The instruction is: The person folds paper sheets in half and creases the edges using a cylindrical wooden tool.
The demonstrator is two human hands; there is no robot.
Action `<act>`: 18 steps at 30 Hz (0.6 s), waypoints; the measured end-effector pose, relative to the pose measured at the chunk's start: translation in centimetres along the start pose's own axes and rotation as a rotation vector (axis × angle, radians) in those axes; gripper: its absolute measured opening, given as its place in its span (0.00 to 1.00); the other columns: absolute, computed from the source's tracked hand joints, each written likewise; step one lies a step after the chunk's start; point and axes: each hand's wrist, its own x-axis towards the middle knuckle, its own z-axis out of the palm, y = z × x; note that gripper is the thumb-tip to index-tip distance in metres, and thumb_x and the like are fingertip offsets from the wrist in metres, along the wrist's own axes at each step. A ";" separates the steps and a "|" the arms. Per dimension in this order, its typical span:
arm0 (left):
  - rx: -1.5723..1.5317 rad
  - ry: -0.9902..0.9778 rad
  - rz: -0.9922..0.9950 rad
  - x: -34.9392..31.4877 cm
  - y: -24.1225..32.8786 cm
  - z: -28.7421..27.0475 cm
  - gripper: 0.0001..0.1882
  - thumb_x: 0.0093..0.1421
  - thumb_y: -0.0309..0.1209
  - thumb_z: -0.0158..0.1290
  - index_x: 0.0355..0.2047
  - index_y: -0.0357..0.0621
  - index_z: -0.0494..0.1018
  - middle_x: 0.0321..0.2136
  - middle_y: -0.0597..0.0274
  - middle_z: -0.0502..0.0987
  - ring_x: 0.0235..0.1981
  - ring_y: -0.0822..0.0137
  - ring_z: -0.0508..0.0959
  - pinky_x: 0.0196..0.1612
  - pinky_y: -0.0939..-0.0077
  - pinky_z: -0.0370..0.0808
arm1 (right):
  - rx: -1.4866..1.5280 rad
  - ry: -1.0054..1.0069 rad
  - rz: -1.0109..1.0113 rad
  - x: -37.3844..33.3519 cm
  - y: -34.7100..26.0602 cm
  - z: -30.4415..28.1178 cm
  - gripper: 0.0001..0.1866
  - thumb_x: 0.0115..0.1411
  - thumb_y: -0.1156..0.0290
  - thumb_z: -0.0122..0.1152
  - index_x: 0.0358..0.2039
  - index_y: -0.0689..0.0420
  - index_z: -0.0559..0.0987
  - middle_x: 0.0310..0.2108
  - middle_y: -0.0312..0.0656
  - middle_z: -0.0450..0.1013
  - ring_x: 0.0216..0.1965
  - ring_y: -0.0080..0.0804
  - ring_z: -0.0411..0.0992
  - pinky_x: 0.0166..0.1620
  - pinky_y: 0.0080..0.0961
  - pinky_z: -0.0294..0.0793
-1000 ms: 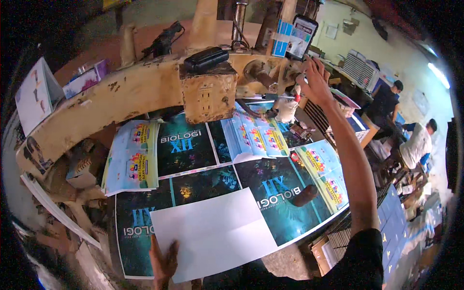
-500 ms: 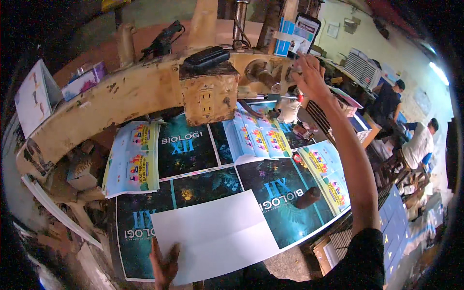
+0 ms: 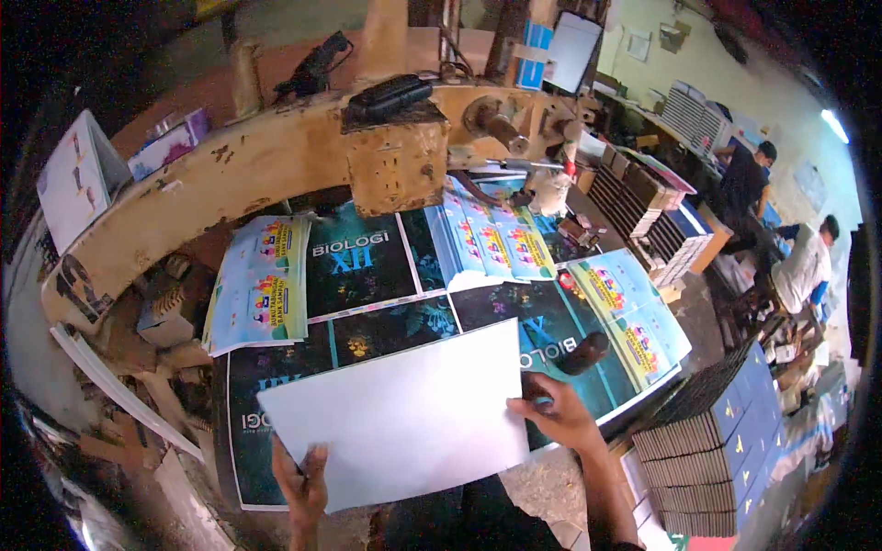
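A blank white sheet [image 3: 404, 413], perhaps a small stack, is tilted above the table between my hands. My left hand [image 3: 301, 479] grips its lower left edge, thumb on top. At the right edge, my right hand [image 3: 556, 409] pinches it between thumb and fingers. Beneath lie large dark printed cover sheets [image 3: 395, 344] with blue-green leaf pictures. Light-blue and yellow printed sheets lie in piles: a left pile [image 3: 262, 289], a middle pile [image 3: 491, 243] and a right pile [image 3: 629, 317]. A dark rounded object [image 3: 585, 353] rests on the covers near my right hand.
A worn tan machine beam [image 3: 248, 151] with a metal box [image 3: 395, 165] spans the far side. A phone [image 3: 574, 52] is fixed upright at the back. Stacks of bound books [image 3: 652, 211] and blue-covered books [image 3: 707, 450] stand at right. Two people [image 3: 795, 266] sit beyond them.
My right hand has come down from beside the phone to the white sheet's right edge and taken hold of it. The phone's screen has turned from a picture to plain pale.
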 end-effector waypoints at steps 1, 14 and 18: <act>0.070 -0.006 0.023 0.0 -0.1 -0.9 0.28 0.62 0.36 0.58 0.57 0.31 0.64 0.44 0.52 0.72 0.44 0.66 0.73 0.44 0.72 0.73 | 0.084 -0.037 0.130 -0.2 -1.7 -0.6 0.16 0.59 0.71 0.69 0.44 0.65 0.79 0.32 0.41 0.79 0.35 0.24 0.77 0.39 0.21 0.78; 0.388 0.157 -0.161 -4.2 2.6 -0.5 0.17 0.62 0.27 0.58 0.49 0.30 0.73 0.45 0.49 0.76 0.48 0.63 0.75 0.48 0.66 0.74 | 0.135 0.329 0.128 -5.2 -6.2 2.0 0.14 0.59 0.82 0.64 0.46 0.71 0.80 0.39 0.49 0.81 0.44 0.27 0.78 0.48 0.22 0.77; 0.322 0.292 0.013 -4.7 3.2 0.5 0.19 0.63 0.26 0.56 0.51 0.26 0.71 0.47 0.46 0.77 0.49 0.65 0.74 0.46 0.69 0.74 | 0.034 0.609 0.057 -6.4 -6.0 4.3 0.09 0.59 0.81 0.64 0.41 0.69 0.82 0.39 0.53 0.81 0.43 0.33 0.80 0.46 0.29 0.78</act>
